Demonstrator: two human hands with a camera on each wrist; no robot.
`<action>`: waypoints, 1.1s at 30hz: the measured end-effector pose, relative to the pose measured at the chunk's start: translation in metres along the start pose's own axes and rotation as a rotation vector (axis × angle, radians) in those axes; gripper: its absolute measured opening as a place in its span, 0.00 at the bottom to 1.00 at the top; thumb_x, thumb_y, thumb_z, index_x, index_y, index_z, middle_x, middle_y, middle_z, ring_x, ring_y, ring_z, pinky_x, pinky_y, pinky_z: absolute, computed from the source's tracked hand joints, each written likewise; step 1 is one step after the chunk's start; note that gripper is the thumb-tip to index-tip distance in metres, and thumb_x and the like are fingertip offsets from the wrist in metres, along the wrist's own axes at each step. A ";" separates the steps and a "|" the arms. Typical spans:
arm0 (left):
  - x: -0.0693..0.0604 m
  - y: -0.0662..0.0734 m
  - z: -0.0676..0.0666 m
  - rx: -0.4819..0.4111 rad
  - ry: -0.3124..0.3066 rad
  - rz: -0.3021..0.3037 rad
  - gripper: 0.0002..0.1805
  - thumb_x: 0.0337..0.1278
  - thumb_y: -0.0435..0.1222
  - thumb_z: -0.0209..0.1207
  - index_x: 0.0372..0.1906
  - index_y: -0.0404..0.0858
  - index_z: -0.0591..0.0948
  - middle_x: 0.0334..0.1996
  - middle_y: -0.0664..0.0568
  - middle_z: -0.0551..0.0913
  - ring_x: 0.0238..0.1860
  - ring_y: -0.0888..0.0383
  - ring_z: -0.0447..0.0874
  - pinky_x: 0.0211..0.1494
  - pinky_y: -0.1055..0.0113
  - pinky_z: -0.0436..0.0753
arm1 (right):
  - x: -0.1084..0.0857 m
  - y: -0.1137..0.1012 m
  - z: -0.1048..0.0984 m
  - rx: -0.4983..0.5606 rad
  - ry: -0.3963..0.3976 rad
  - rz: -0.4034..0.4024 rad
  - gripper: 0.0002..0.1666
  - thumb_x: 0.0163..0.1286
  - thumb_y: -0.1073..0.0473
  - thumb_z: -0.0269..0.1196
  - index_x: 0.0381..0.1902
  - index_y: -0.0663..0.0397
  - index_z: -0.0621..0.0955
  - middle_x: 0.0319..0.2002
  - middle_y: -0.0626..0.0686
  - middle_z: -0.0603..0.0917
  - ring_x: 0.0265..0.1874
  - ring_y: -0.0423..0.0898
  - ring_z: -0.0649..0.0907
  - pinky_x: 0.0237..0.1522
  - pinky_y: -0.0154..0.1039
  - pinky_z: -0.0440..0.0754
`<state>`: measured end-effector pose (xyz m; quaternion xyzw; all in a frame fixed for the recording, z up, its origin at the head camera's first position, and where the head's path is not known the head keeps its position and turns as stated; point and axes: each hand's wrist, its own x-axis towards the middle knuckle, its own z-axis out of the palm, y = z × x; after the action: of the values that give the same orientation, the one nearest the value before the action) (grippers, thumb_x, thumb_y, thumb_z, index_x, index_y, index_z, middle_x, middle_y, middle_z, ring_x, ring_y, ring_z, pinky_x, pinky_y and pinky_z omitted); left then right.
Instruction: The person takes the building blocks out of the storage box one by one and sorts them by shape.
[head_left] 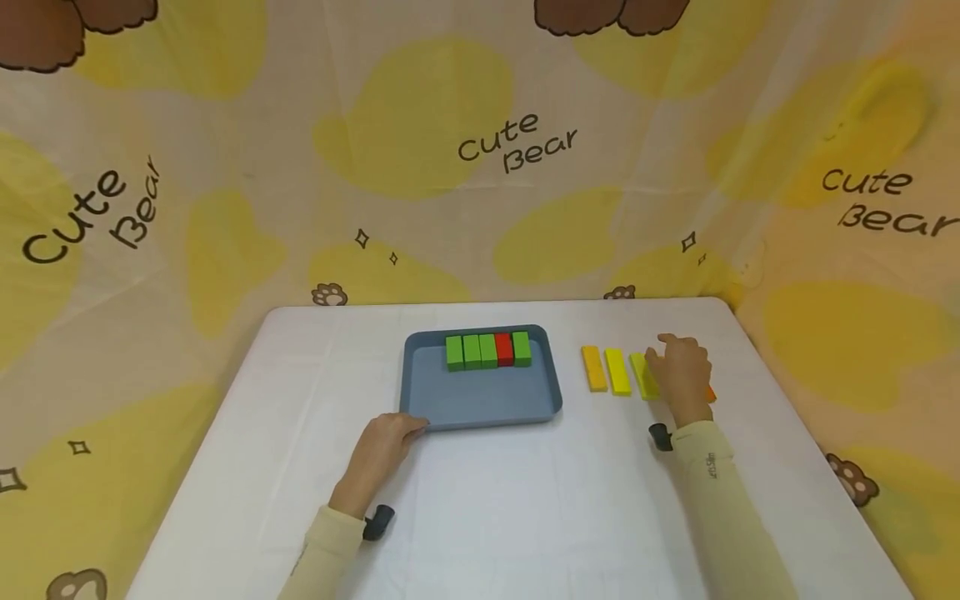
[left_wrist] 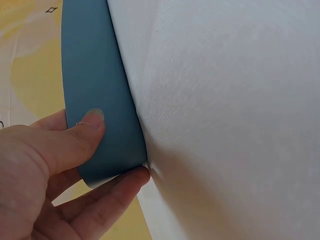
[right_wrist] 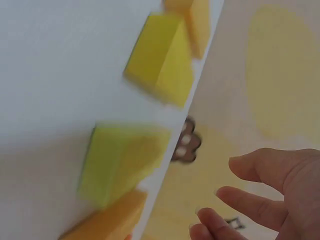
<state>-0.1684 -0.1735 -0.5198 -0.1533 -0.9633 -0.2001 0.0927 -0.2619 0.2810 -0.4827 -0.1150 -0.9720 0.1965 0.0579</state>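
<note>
A blue-grey tray (head_left: pixel 480 404) lies in the middle of the table, its front left corner held by my left hand (head_left: pixel 384 450). In the left wrist view, the thumb (left_wrist: pixel 90 127) presses on the tray's outer wall and the other fingers wrap about the corner. My right hand (head_left: pixel 682 375) hovers over a row of long blocks, fingers apart and loosely bent, holding nothing. Partly under it are a yellow-green block (head_left: pixel 643 375) and an orange block (head_left: pixel 711 394); a yellow block (head_left: pixel 618 372) and a yellow-orange block (head_left: pixel 594 368) stand to its left.
Along the tray's back wall sit several green blocks (head_left: pixel 472 352) and one red block (head_left: pixel 504 350) in a row. A white cloth covers the table (head_left: pixel 525 517). Behind it and at both sides hangs a patterned curtain (head_left: pixel 420 200).
</note>
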 end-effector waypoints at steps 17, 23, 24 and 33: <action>-0.001 -0.002 0.004 0.009 -0.002 0.009 0.08 0.52 0.28 0.68 0.38 0.39 0.90 0.34 0.46 0.90 0.36 0.50 0.90 0.39 0.61 0.88 | -0.004 -0.123 0.041 0.024 -0.039 -0.296 0.24 0.70 0.53 0.62 0.58 0.61 0.79 0.52 0.67 0.81 0.50 0.62 0.81 0.54 0.54 0.82; -0.001 -0.001 0.005 0.000 -0.015 -0.002 0.08 0.52 0.29 0.68 0.39 0.39 0.89 0.35 0.46 0.90 0.38 0.50 0.90 0.41 0.61 0.88 | -0.003 -0.153 0.061 -0.004 -0.129 -0.343 0.23 0.69 0.54 0.62 0.56 0.63 0.80 0.49 0.65 0.82 0.47 0.59 0.82 0.51 0.51 0.83; -0.001 -0.001 0.005 -0.002 -0.019 -0.004 0.08 0.53 0.29 0.68 0.39 0.39 0.89 0.36 0.46 0.90 0.38 0.50 0.90 0.41 0.61 0.88 | -0.003 -0.156 0.063 -0.012 -0.145 -0.343 0.23 0.68 0.54 0.62 0.56 0.63 0.80 0.48 0.65 0.82 0.45 0.58 0.82 0.50 0.51 0.84; 0.001 0.000 0.001 0.007 -0.003 -0.005 0.08 0.51 0.28 0.68 0.38 0.39 0.90 0.35 0.46 0.90 0.37 0.49 0.89 0.41 0.60 0.88 | 0.000 -0.173 0.078 -0.084 -0.201 -0.352 0.20 0.67 0.52 0.64 0.50 0.62 0.80 0.43 0.63 0.82 0.40 0.57 0.82 0.41 0.50 0.84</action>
<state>-0.1693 -0.1728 -0.5203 -0.1509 -0.9645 -0.1966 0.0915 -0.3089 0.0977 -0.4857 0.0745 -0.9853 0.1531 -0.0108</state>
